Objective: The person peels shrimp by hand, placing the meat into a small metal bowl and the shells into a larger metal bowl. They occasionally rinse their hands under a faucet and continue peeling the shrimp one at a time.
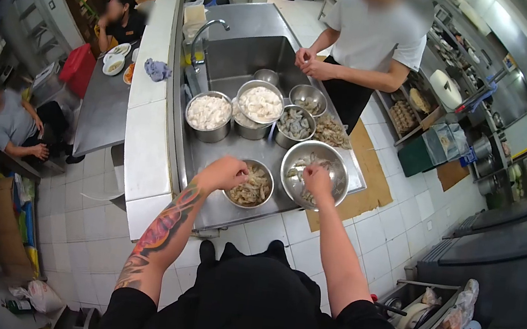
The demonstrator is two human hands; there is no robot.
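Note:
My left hand [224, 172] hovers over a small steel bowl [249, 187] of raw shrimp, fingers closed on a shrimp or a piece of shell. My right hand [319, 178] reaches into a larger steel bowl [315, 165] that holds a few shrimp, fingers pinched on one. Both bowls rest on the steel counter [223, 209] beside the sink. Further back stand two bowls of white peeled shrimp [208, 114] [259, 105] and two bowls of grey shrimp [295, 124] [308, 99].
A person in a grey shirt [376, 32] stands across the sink [252, 55], hands together. A faucet [204, 32] arches over the basin. Two people sit at a table [103, 108] on the left. Cardboard [369, 179] lies on the tiled floor; shelves line the right.

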